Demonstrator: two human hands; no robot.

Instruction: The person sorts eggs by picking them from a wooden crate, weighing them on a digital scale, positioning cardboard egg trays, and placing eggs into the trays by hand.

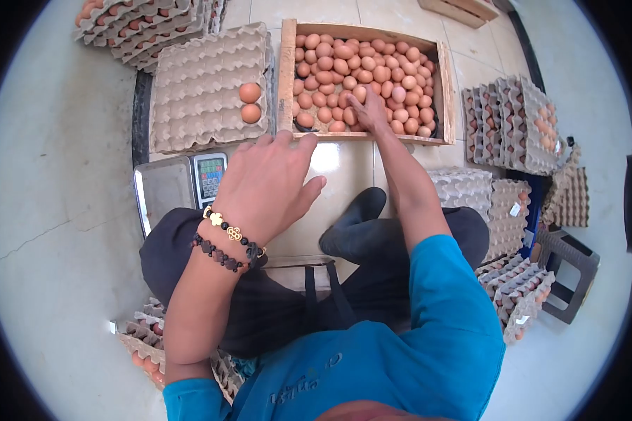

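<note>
A shallow wooden crate (285, 84) full of loose brown eggs (380, 73) stands in front of me. My right hand (371, 112) reaches in over its near side, thumb and fingers around an egg (359, 93); the other fingertips are partly hidden among the eggs. My left hand (270, 172) is held palm down with its fingers apart, holding nothing, close to the crate's near left corner. Left of the crate lies a stack of grey cardboard egg trays (203, 91). Two eggs (250, 102) sit in the right side of its top tray.
A scale with a keypad (210, 175) lies below the tray stack. Filled egg trays are stacked at the upper left (144, 31) and on the right (509, 126). More trays (463, 186) stand by my right knee. A grey plastic stool (569, 274) is farther right.
</note>
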